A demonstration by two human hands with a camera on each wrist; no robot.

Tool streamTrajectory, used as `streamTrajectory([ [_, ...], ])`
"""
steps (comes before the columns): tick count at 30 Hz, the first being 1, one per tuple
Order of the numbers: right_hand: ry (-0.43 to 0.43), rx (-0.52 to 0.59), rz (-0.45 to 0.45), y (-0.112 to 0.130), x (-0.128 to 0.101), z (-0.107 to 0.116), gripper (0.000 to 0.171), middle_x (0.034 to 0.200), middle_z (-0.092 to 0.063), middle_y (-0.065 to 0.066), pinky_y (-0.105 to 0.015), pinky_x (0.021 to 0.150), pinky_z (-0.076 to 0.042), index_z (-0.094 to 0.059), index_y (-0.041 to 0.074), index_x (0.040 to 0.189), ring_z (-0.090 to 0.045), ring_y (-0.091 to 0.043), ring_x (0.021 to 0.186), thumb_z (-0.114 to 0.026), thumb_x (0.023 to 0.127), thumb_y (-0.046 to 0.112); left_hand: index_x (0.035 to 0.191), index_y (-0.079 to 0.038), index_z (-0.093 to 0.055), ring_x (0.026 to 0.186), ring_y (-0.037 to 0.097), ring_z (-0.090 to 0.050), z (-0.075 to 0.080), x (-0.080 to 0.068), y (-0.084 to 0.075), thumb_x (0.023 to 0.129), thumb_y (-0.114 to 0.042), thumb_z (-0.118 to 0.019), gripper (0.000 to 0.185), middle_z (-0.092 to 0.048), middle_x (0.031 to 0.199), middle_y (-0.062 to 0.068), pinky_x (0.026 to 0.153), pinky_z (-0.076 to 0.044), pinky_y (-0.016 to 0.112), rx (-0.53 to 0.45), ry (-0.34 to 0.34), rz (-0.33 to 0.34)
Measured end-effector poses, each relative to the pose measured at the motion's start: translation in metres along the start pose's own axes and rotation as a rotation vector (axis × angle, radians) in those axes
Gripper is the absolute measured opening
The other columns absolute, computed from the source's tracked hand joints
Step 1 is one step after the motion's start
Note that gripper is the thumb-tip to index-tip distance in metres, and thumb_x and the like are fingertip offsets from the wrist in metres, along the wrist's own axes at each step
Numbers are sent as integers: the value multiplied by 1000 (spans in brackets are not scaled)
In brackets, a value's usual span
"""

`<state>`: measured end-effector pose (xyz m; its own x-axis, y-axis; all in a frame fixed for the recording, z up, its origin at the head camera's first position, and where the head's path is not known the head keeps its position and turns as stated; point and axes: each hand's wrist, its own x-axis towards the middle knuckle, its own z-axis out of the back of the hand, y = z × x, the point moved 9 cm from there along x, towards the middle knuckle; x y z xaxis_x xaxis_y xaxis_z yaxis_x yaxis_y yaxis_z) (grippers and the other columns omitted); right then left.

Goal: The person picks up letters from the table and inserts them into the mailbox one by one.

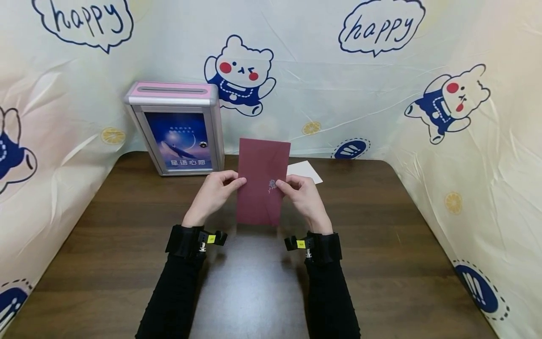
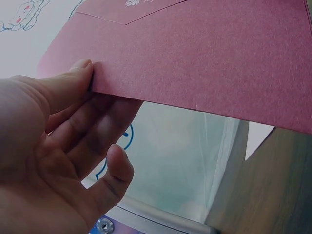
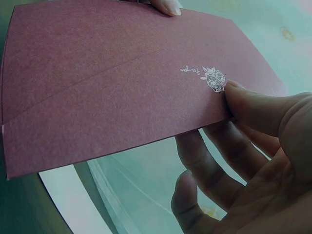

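A dark red envelope (image 1: pixel 259 188) is held upright above the middle of the table, its flap side with a small white flower print towards me. My left hand (image 1: pixel 216 195) pinches its left edge between thumb and fingers. On the opposite edge, my right hand (image 1: pixel 306 200) pinches it near the print, thumb in front and fingers behind. The right wrist view shows the flower print (image 3: pixel 214 79) close to the thumb. Behind the envelope a white card or paper (image 1: pixel 306 171) lies on the table, partly hidden.
At the back left of the brown table (image 1: pixel 381 245) stands a silver-framed box (image 1: pixel 217 127) with a pink slotted top, a blue front picture and a small lock. A cartoon-printed cloth (image 1: pixel 317 84) encloses the back and sides.
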<state>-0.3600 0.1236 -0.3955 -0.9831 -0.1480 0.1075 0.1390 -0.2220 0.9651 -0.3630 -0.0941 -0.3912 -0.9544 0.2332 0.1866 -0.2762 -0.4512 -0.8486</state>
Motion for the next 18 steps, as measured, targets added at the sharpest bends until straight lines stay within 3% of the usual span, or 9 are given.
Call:
streamTrajectory([
  [13,-65,-2,53,16,4,-12,20,80,-66,-6,-26,65,-44,-75,-2,96,-53,-16,73,-71,95,17,97,-11,-70,80,23,-48,17,-2,-2,100,-33,-63,23,-65,90,9,73,-35,34,-20,-47,13],
  [18,-63,-52,120,36,13,-23,17,79,-66,-6,-23,63,-40,-75,-1,95,-51,-13,71,-71,95,15,92,-10,-68,73,21,-43,35,-2,-1,100,-34,-63,25,-56,81,5,66,-33,31,-24,-66,6],
])
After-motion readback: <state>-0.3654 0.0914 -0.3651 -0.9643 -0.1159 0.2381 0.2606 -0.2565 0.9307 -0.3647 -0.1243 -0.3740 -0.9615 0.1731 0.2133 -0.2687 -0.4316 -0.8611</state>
